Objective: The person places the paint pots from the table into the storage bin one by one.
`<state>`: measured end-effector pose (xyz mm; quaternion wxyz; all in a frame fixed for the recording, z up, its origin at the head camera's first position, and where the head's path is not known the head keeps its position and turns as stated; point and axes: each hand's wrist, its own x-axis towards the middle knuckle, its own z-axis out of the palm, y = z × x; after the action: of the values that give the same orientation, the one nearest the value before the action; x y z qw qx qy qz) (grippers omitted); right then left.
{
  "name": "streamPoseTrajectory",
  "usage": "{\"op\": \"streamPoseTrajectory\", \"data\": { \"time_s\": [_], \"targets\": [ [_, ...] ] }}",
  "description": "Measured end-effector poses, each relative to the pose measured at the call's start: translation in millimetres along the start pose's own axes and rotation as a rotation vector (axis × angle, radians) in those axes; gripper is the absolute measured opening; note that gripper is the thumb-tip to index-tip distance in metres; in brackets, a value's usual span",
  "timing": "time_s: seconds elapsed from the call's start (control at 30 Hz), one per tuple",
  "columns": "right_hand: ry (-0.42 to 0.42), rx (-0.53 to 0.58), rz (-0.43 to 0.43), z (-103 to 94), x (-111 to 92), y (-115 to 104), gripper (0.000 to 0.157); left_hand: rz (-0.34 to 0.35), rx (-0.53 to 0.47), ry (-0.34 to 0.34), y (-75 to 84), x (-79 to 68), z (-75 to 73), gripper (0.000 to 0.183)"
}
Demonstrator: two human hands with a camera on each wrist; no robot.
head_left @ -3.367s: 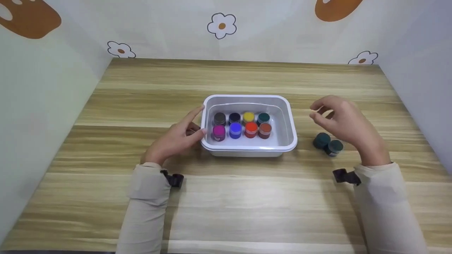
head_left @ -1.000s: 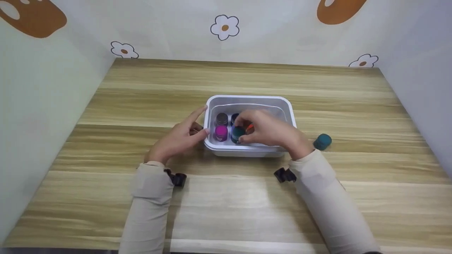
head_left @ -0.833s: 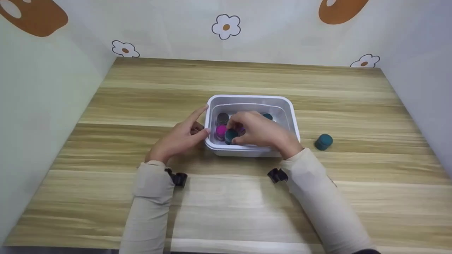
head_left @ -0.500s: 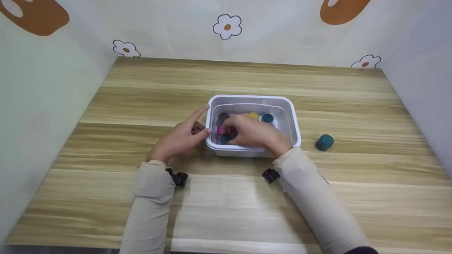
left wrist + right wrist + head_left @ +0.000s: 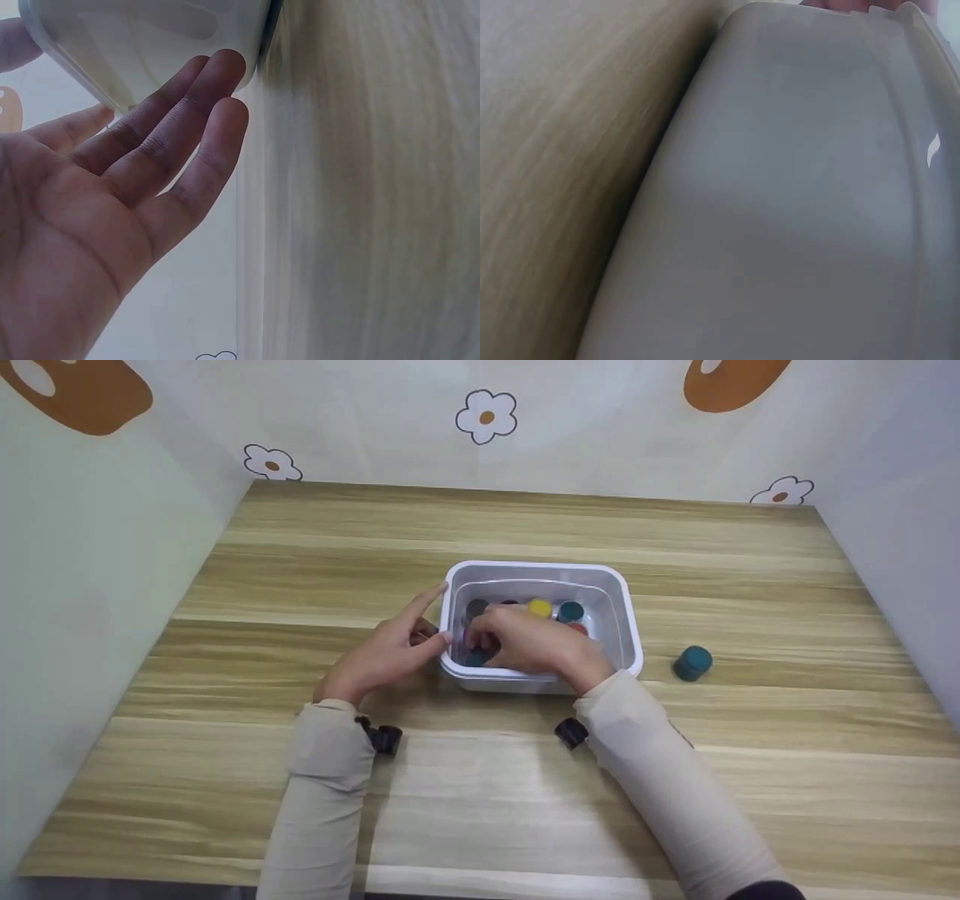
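Note:
A white plastic tub (image 5: 540,565) holds several small paint pots. Inside it, near the front left corner, my right hand (image 5: 529,639) pinches a dark green paint pot (image 5: 475,658) between thumb and fingers. My left hand (image 5: 386,656) rests its thumb and index fingertip on the tub's left rim; the left wrist view has its other fingers nearly straight beside the tub's outer wall (image 5: 135,45). Grey (image 5: 477,609), yellow (image 5: 539,608), green (image 5: 571,611) and brown (image 5: 576,628) pots show around the right hand. It hides most of the others. Only the tub's wall (image 5: 780,187) fills the right wrist view.
One dark teal paint pot (image 5: 692,663) stands on the wooden table (image 5: 465,795) to the right of the tub. Pale walls with flower prints (image 5: 486,417) enclose the table at the back and sides.
My right hand came from the right with one of two dark green pots on the table, then moved left inside the tub and lowered it near the magenta pot. The left hand stayed at the rim.

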<state>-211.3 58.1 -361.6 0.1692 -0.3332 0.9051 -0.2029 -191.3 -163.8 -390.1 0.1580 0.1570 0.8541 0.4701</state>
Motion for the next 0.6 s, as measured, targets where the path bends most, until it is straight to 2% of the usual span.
{"op": "streamPoseTrajectory", "data": {
  "time_s": [0.27,0.43,0.6],
  "targets": [
    [0.028,-0.015,-0.052,0.9,-1,4,0.023,0.017,-0.007,0.008,1.2,-0.1,0.8,0.072],
    [0.042,0.005,-0.052,-0.4,-4,6,0.02,0.009,-0.004,0.007,1.6,1.4,1.7,0.073],
    [0.139,0.023,-0.096,-8.1,-15,9,0.015,0.005,0.0,0.014,2.3,0.4,-0.2,0.073]
  ]
}}
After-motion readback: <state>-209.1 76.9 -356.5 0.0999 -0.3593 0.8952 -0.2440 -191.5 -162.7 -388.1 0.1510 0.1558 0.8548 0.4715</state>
